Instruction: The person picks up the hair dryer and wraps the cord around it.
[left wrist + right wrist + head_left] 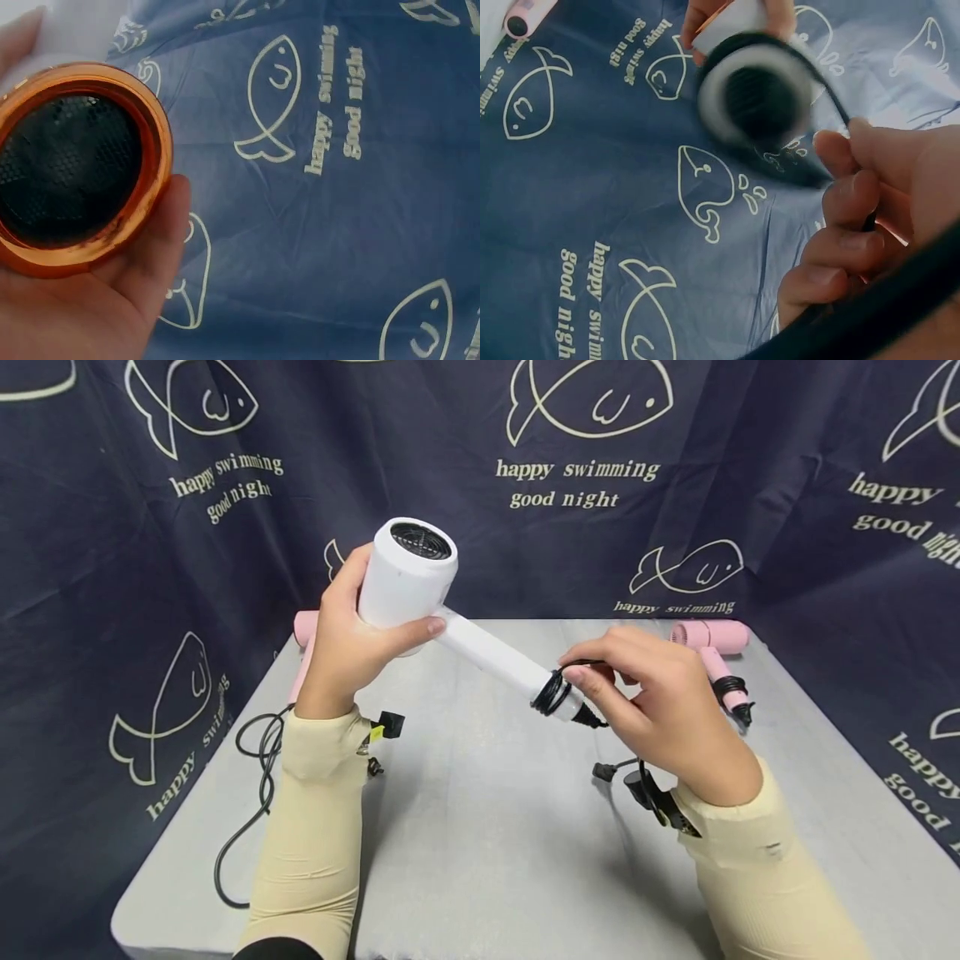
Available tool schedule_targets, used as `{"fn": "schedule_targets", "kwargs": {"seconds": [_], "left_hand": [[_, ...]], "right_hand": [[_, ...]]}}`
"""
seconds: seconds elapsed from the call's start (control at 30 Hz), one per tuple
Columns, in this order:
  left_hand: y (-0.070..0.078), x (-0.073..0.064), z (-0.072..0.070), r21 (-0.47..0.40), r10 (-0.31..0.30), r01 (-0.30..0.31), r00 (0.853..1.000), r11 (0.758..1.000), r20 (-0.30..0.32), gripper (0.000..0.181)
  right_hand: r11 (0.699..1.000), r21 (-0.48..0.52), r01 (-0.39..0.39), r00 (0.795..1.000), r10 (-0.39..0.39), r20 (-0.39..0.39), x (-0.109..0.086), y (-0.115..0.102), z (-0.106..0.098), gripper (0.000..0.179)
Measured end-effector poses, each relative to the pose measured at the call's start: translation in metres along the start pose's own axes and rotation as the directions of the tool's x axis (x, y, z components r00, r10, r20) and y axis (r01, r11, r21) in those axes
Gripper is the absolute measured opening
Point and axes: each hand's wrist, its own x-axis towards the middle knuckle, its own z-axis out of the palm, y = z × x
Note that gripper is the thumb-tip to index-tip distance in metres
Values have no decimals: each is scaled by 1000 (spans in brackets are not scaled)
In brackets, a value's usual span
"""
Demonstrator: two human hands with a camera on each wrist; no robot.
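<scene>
I have the white, round-barrelled plastic hair dryer [405,589] above the flat grey table [480,860], the left hand [347,647] clamped round it. Also above the table, the right hand [660,710] pinches the thin black cord [552,695] looped round the straight white handle [498,652]. I judge cord winding or unwinding; the next circling needs tension.

You're in a curtained-off booth: navy curtains [450,460] with fish and "happy swimming good night" print round three sides of your grey table [480,860]. Home or studio, can't tell.
</scene>
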Motion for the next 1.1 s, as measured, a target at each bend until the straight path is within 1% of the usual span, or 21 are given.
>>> {"fn": "schedule_targets", "kwargs": {"seconds": [0.1,0.2,0.27,0.4,0.5,0.53,0.6,0.7,0.73,0.77,0.8,0.83,0.87,0.93,0.97,1.0,1.03,1.07,1.1], "left_hand": [[0,0,-1,-42,19,-19,1000,999,7,72],[-2,-1,-2,-79,35,-35,999,996,10,73],[-6,-1,-3,-106,48,-47,999,993,9,75],[-15,1,-3,-173,75,-74,997,982,-3,77],[-19,3,-2,-250,86,-87,996,964,-15,77],[-20,3,-2,-276,86,-88,996,957,-20,77],[-21,4,-1,-342,90,-95,996,935,-30,76],[-23,5,1,-422,105,-121,993,899,-60,74],[-24,6,1,-442,113,-136,991,887,-78,73],[-24,6,2,-462,117,-152,988,874,-104,72],[-23,7,2,-474,118,-169,984,864,-134,71],[-23,7,2,-486,120,-186,979,854,-164,69],[-23,8,2,-493,121,-203,974,846,-194,68],[-22,10,2,-493,135,-243,960,835,-245,65],[-23,11,2,-484,140,-259,953,836,-267,64],[-23,12,3,-469,150,-274,947,840,-284,62],[-24,13,3,-450,159,-286,941,846,-299,62],[-26,13,3,-427,165,-295,935,855,-314,61],[-27,14,3,-403,170,-300,930,864,-327,60]], "right_hand": [[1000,26,-18,1000,18,-5,2,-3,-1,8],[997,62,-40,999,39,7,4,-4,-1,5],[993,106,-57,998,54,22,3,-1,0,3],[976,203,-80,996,72,47,-2,10,1,4],[959,268,-89,995,74,66,-6,19,4,11],[949,299,-100,994,81,75,-7,22,6,15],[915,382,-134,989,100,108,-10,25,13,20],[853,476,-213,973,144,178,-13,29,28,23],[840,490,-233,968,154,197,-14,30,34,24],[814,519,-260,961,167,219,-15,30,40,23],[777,556,-294,952,186,243,-16,30,47,22],[759,568,-319,944,199,264,-16,30,52,21],[748,564,-351,932,217,292,-16,29,56,21],[734,557,-388,915,234,329,-17,26,62,20],[723,553,-414,903,247,352,-17,24,64,21],[735,522,-433,890,258,375,-16,21,65,22],[764,470,-443,879,266,395,-16,18,65,21],[772,439,-459,866,279,416,-17,16,66,22],[772,429,-469,859,285,426,-17,14,67,22]]}}
